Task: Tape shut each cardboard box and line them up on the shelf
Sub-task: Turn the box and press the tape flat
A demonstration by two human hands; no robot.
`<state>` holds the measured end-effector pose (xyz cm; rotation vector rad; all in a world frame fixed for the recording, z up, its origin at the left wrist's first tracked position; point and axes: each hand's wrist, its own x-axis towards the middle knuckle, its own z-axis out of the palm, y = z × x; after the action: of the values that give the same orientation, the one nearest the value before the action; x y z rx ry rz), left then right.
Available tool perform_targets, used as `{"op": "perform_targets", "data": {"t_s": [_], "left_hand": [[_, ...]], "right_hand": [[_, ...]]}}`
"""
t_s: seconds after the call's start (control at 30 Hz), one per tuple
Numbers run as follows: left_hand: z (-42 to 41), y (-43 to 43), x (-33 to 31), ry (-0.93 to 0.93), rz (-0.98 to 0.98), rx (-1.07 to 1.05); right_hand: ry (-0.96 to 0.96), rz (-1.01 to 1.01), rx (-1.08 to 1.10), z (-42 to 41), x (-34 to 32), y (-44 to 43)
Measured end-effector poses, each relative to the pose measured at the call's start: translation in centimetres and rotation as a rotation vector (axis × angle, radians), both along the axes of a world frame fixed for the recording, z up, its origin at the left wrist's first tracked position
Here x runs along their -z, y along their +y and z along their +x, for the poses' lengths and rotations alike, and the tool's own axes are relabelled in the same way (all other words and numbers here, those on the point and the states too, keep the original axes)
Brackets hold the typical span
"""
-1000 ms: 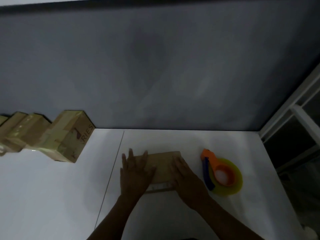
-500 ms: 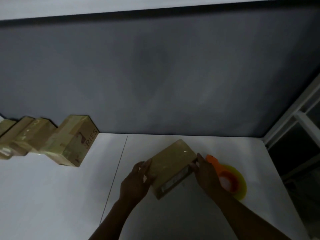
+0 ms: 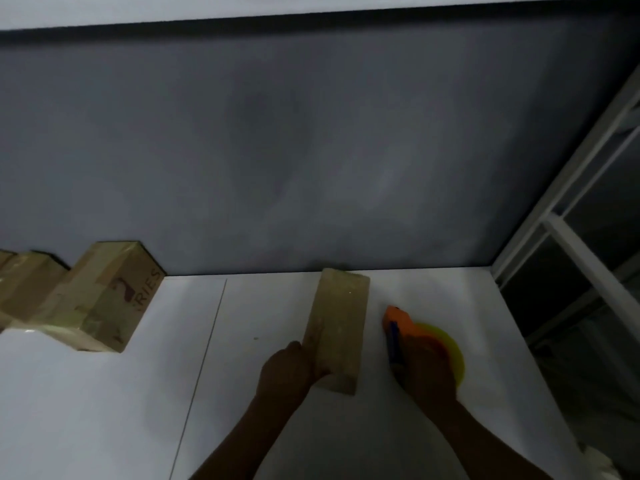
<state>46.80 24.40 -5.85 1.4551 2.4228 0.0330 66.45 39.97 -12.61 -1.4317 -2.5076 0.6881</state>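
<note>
Cardboard taped boxes (image 3: 100, 299) line the frame's left edge. At centre our left hand (image 3: 287, 368) grips the near left corner of the box (image 3: 341, 323), its long axis running toward the wall (image 3: 311, 150). Just right of it, our right hand (image 3: 426, 370) closes over the tape dispenser (image 3: 396, 318).

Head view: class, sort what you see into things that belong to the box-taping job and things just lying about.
Job in hand:
cardboard box, gripped by the left hand
tape dispenser, gripped by the right hand
taped boxes, lined up at left
white shelf

Not part of it:
window frame
grey wall
</note>
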Motion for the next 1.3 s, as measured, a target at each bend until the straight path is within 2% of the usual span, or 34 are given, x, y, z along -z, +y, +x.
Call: {"op": "perform_targets", "data": {"t_s": [0.1, 0.2, 0.3, 0.4, 0.47, 0.5, 0.53, 0.57, 0.63, 0.7, 0.73, 0.87, 1.03, 1.3], "left_hand": [[0.4, 0.3, -0.3, -0.134, 0.016, 0.034], [0.4, 0.9, 0.3, -0.124, 0.010, 0.029], [0.5, 1.9, 0.9, -0.163, 0.039, 0.002], [0.5, 2.0, 0.0, -0.343, 0.053, -0.087], [0.1, 1.7, -0.6, -0.254, 0.112, -0.065], [-0.1, 1.6, -1.2, -0.170, 0.201, -0.048], [-0.1, 1.5, -2.0, -0.173, 0.352, -0.066], [0.2, 1.6, -3.3, -0.258, 0.518, -0.112], [0.9, 2.0, -6.4, -0.585, 0.755, -0.258], [1.4, 2.3, -8.8, -0.944, 0.731, -0.375], [1.4, 2.3, -9.4, -1.048, 0.692, -0.407], [1.6, 1.9, -10.8, -1.069, 0.705, -0.450], [1.8, 1.7, -11.3, -1.392, 0.675, -0.530], [2.0, 2.3, -11.9, -1.380, 0.660, -0.612]], "right_hand": [[0.195, 0.056, 0.107, 0.2, -1.9, 0.4], [0.166, 0.140, 0.152, 0.5, -4.9, 0.8], [0.293, 0.058, 0.236, 0.7, -9.1, 0.6], [0.487, -0.042, 0.249, 0.8, -12.4, 0.5], [0.581, -0.124, 0.147, 1.0, -14.3, 0.5], [0.621, -0.169, 0.089, 1.1, -15.2, 0.4], [0.659, -0.200, 0.032, 1.1, -16.0, 0.3], [0.695, -0.220, -0.014, 1.0, -16.7, 0.0], [0.752, -0.247, -0.061, 0.7, -17.3, -0.4], [0.791, -0.283, -0.087, 0.4, -17.2, -0.7], [0.805, -0.293, -0.094, 0.2, -17.0, -0.7], [0.852, -0.298, -0.098, 0.3, -16.8, -1.0], [0.984, -0.392, -0.072, 0.7, -17.1, -1.1], [1.045, -0.574, -0.019, 1.4, -16.5, -1.1]]}}
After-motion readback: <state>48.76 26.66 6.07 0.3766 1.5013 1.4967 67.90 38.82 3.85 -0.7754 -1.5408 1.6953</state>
